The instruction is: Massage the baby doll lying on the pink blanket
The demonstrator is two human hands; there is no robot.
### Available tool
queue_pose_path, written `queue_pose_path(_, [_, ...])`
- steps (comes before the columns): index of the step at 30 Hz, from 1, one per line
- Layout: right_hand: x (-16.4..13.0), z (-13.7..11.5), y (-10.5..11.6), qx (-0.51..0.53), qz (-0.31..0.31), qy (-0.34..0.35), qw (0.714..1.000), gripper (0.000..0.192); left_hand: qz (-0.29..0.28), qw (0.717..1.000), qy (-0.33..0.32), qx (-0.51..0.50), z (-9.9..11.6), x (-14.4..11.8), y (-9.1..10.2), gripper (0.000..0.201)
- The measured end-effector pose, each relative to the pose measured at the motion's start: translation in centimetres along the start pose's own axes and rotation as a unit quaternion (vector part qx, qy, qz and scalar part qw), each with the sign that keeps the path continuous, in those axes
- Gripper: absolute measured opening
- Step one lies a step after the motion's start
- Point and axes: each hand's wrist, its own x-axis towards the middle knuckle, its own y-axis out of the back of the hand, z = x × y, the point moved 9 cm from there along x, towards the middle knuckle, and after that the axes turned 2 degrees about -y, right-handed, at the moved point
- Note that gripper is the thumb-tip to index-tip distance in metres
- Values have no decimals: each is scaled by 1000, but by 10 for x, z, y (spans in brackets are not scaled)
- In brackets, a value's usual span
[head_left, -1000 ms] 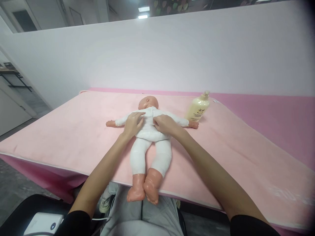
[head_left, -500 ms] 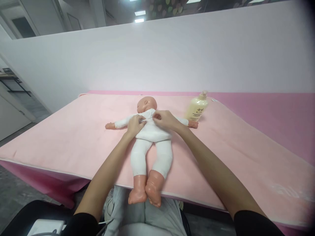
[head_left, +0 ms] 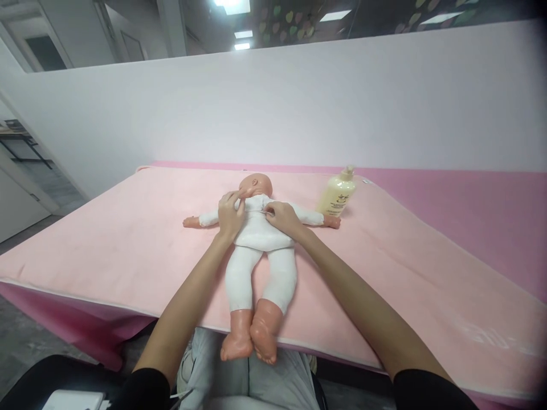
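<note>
- Left hand point(head_left: 229, 214): fingers curled, resting on the doll's point(head_left: 256, 239) upper chest near the neck, seemingly pinching the white garment point(head_left: 258, 230).
- Right hand point(head_left: 282, 217): fingers drawn together, pinching the garment at the chest.
- Doll: face up, arms spread, on the pink towel point(head_left: 128, 245) covering the counter point(head_left: 470, 199); feet overhang the near edge.
- Lotion bottle point(head_left: 337, 196): upright, just beside the doll's outstretched hand.

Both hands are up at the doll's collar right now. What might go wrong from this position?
1. The doll's feet hang past the mat's near edge, so a pull toward the body may slide it off.
2. The pump bottle stands upright right by the doll's outstretched arm; tugging the white top could knock it over.
3. The left hand and right hand partly hide the collar.
</note>
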Motion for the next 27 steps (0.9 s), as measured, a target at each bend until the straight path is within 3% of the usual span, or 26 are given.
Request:
queue_pose_path(5, [-1,-5,0,-8,-22,11,1000,23,-144,988,56,14,-23,-1,-46,21])
queue_pose_path(8, [0,-6,5,13,-13,10,1000,25,-135,987,90,15,-33,1,-50,12])
queue_pose_path(13, [1,11,26,65,120,-30,990,28,-100,991,84,-5,-34,1,-48,13])
queue_pose_path(17, [1,31,7,74,88,-62,991,20,-93,994,64,6,-30,-3,-46,14])
queue_pose_path(21, [1,32,9,96,92,-60,989,16,-78,996,47,-4,-17,-2,-33,11])
queue_pose_path(24, [-1,12,37,161,141,-52,975,16,2,999,3,-40,16,4,-2,13])
queue_pose_path(27, [-15,-27,76,277,197,-31,940,15,88,992,-32,-78,59,2,30,16])
